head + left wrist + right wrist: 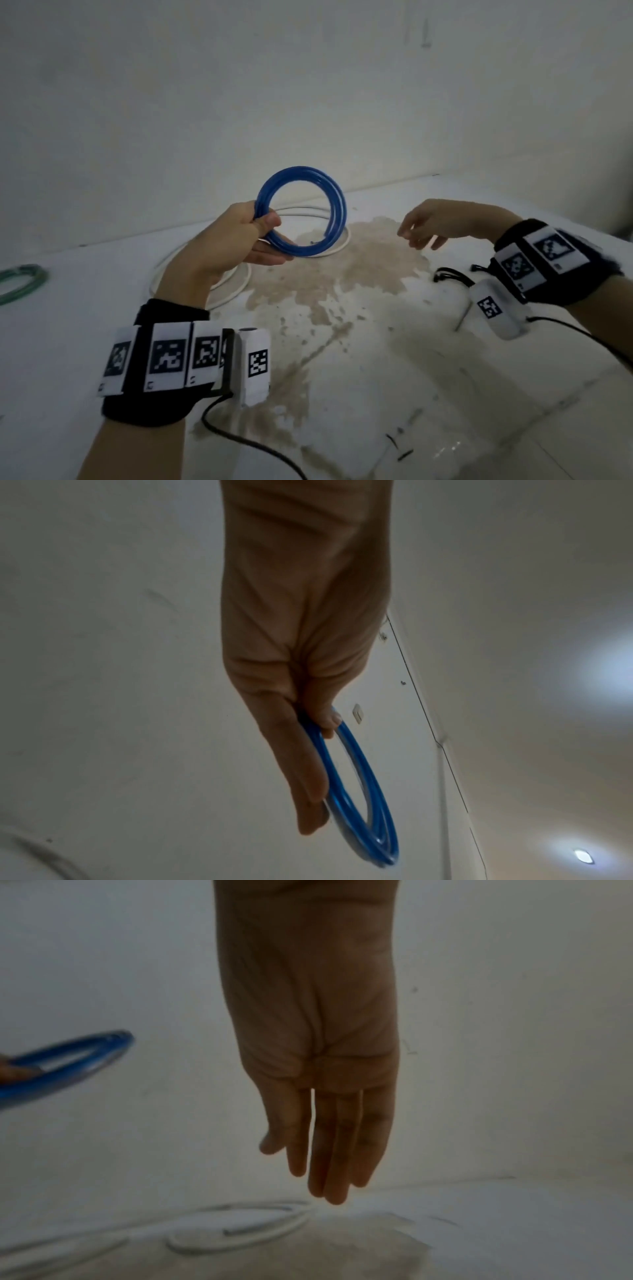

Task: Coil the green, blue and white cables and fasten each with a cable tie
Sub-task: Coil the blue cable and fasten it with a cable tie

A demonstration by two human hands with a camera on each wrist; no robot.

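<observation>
My left hand (253,233) holds the blue cable (337,205), wound into a round coil, upright above the table; thumb and fingers pinch its lower left arc. The left wrist view shows the blue coil (363,799) edge-on between thumb and fingers. My right hand (421,226) hovers to the right of the coil, apart from it, fingers relaxed and holding nothing; in the right wrist view its fingers (332,1150) hang straight, with the blue coil (68,1058) at far left. The white cable (233,287) lies in loose loops on the table under the left hand. The green cable (24,281) lies coiled at the far left edge.
Black cable ties (452,275) lie on the table near my right wrist, two more short black pieces (397,445) nearer the front. A brown stain (342,274) spreads over the white table top. A pale wall (308,102) stands right behind the table.
</observation>
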